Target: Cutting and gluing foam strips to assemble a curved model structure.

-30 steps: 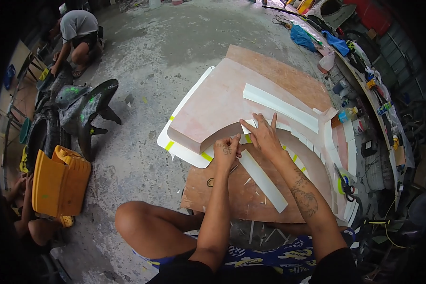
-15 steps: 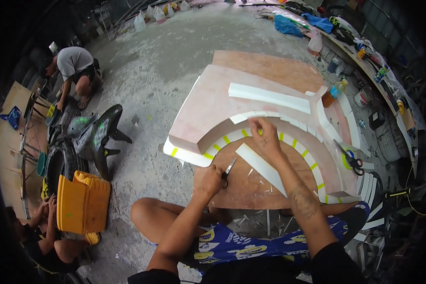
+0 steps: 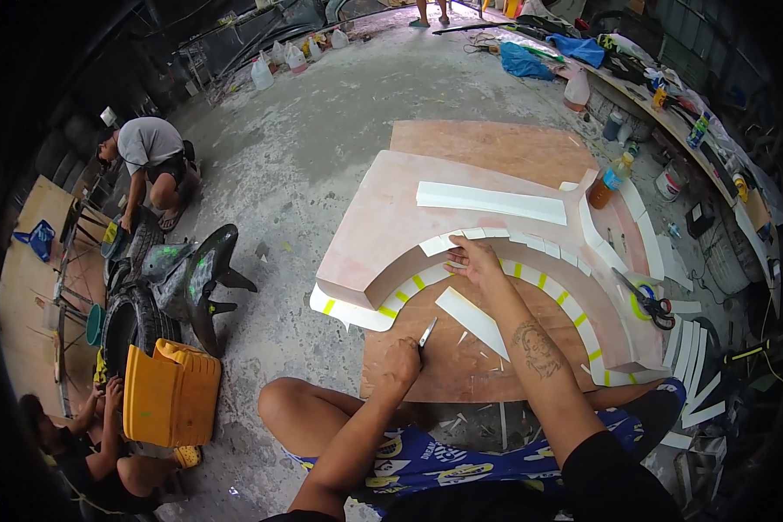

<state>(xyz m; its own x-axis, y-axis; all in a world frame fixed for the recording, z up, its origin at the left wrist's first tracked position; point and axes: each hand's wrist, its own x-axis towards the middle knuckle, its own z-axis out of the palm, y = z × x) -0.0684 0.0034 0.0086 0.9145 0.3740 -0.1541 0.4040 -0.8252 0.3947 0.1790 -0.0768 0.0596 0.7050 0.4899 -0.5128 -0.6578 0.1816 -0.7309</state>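
Observation:
My left hand [image 3: 402, 361] is closed around small scissors [image 3: 428, 331], their blades pointing up and away; its handles are mostly hidden. My right hand [image 3: 473, 259] is at the inner curve of a large pinkish-white arched panel [image 3: 370, 213]. Its thumb and fingers pinch a short white strip [image 3: 433, 247] at the arch's upper edge. More white pieces [image 3: 531, 240] line that edge, and yellow tape marks sit along the lower white flange [image 3: 404, 296]. Below my right hand, a white sheet piece [image 3: 470, 317] lies on the brown board [image 3: 426, 374].
A long white strip [image 3: 491, 203] lies on the panel. Larger scissors [image 3: 652, 306] and a tape roll [image 3: 642, 298] rest on its right side, near an amber bottle [image 3: 609, 181]. Two people crouch at left beside a yellow crate [image 3: 172, 396] and tyres [image 3: 135, 317].
My right hand has shifted slightly left along the arch edge, its fingers now lower against the inner wall. My left hand still holds the scissors. The view has tilted up, showing someone's legs far back.

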